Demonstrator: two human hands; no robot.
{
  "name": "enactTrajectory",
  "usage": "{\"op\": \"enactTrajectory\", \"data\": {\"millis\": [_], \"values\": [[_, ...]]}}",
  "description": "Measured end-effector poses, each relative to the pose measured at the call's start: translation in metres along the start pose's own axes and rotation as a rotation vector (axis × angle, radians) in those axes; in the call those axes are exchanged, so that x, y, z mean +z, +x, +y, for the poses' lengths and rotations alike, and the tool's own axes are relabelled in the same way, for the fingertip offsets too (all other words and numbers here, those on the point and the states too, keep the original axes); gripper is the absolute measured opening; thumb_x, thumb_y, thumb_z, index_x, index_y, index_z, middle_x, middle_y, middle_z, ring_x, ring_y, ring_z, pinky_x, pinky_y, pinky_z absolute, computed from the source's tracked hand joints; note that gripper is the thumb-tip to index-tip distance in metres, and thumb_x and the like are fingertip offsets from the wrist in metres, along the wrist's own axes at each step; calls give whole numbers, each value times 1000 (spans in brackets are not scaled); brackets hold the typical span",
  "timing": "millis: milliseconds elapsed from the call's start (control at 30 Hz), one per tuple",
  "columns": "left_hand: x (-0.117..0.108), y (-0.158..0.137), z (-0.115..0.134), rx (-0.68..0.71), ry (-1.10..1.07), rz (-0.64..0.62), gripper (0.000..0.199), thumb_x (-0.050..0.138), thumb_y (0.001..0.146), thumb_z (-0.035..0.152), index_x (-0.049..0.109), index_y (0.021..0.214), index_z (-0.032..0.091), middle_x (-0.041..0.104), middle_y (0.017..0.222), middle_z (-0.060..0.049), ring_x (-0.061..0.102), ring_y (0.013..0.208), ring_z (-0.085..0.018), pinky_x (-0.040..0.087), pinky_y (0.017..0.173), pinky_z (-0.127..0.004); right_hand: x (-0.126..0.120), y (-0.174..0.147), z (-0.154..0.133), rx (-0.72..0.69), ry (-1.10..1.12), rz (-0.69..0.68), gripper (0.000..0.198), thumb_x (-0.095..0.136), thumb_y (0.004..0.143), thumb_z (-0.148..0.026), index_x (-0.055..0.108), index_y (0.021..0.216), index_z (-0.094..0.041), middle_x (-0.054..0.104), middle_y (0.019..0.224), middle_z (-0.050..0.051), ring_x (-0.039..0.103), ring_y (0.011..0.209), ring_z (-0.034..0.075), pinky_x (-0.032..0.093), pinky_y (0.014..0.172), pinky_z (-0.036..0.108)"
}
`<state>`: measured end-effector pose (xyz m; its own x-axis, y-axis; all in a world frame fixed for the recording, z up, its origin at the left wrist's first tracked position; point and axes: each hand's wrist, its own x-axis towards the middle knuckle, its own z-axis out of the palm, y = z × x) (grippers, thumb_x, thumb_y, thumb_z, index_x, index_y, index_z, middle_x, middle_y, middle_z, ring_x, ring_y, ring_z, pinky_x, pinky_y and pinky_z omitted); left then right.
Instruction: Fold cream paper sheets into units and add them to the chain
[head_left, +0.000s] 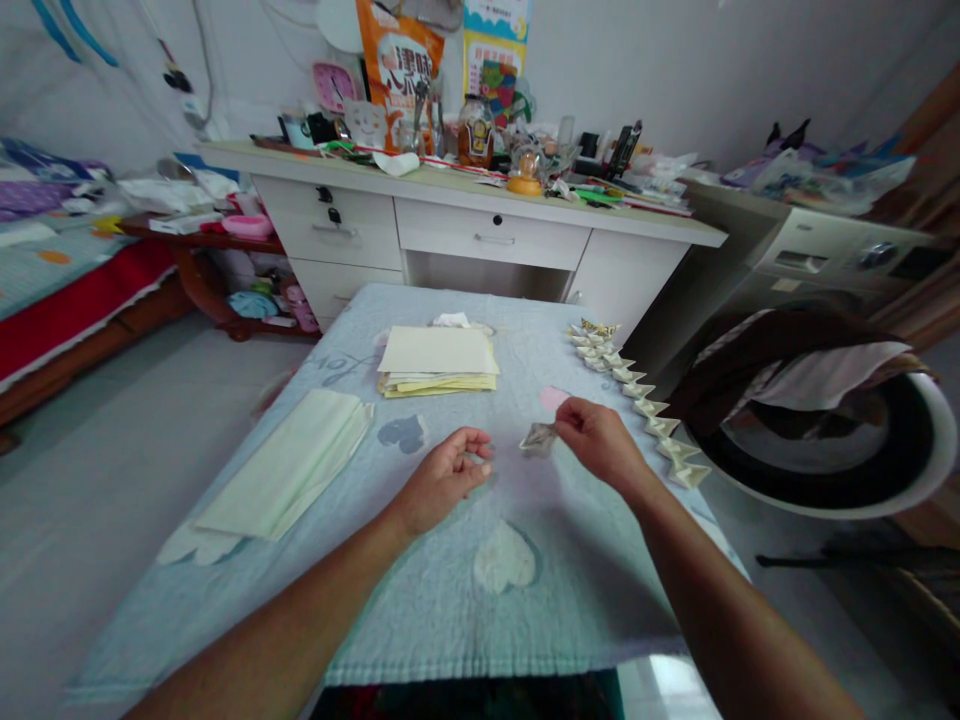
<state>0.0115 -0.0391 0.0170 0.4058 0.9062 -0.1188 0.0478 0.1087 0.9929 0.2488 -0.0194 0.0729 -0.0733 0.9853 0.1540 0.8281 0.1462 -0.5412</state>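
My right hand (pixel 596 435) pinches a small folded paper piece (pixel 537 438) by its right end, above the cloth-covered table (pixel 450 620). My left hand (pixel 451 470) hovers to the left of it, fingers apart and curved, holding nothing. Along the table's right edge runs a row of several folded paper pieces (pixel 646 407) with pointed ends, the one at the back printed. A stack of cream and yellow paper sheets (pixel 439 352) lies beyond my left hand. Closer on the left lies a pile of long pale green sheets (pixel 289 465).
A white desk (pixel 491 222) crowded with jars, a clock and bags stands past the table. At right a front-loading washing machine (pixel 810 260) has its door open, with dark clothes (pixel 757 370) hanging out. A bed (pixel 67 270) is at far left.
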Motion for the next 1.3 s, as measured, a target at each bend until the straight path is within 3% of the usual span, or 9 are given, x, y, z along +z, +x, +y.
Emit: {"op": "enactTrajectory", "data": {"millis": [100,233,367,567,867,1033,1300], "values": [[-1,1,-2,20,44,2,39,61,78,29,50,113,18,58,110,-7,49,67,-9,41,58,-22,-27,29,39,112,-94,108,11,56,73,-20,65,67,-18,60,68,5,54,67,20,38,64,31],[-1,0,-1,26,86,-8,38,61,77,27,50,113,17,57,110,-6,46,65,-8,40,61,-22,-45,63,86,419,-308,320,18,59,76,-27,75,84,-22,61,109,9,51,101,28,39,80,38],[-2,-2,3,6,82,-33,39,61,77,29,50,112,17,57,110,-6,47,68,-9,40,63,-22,-45,83,113,588,-301,358,19,60,75,-26,76,85,-24,64,99,9,48,102,30,39,84,42],[-4,-3,4,-23,73,-73,38,63,76,33,52,110,18,56,108,-5,47,68,-9,39,62,-22,-36,95,135,667,-285,395,20,61,72,-24,76,84,-21,63,95,13,47,102,33,37,87,48],[-5,-4,7,-49,51,-105,41,65,75,39,53,107,17,54,84,0,44,63,-9,34,58,-22,-32,100,159,686,-253,384,21,62,70,-25,76,84,-22,62,97,14,45,104,34,37,87,50],[-6,-4,5,-49,64,-131,41,64,76,41,52,108,17,48,72,3,44,62,-10,32,57,-22,-31,101,159,692,-251,377,20,62,70,-26,76,84,-23,62,95,12,45,105,34,37,86,50],[-7,-4,4,-43,75,-148,40,64,76,41,53,106,17,47,72,3,44,62,-10,33,57,-22,-37,93,143,673,-261,419,17,63,72,-27,73,84,-21,59,99,12,47,104,33,38,85,48]]}}
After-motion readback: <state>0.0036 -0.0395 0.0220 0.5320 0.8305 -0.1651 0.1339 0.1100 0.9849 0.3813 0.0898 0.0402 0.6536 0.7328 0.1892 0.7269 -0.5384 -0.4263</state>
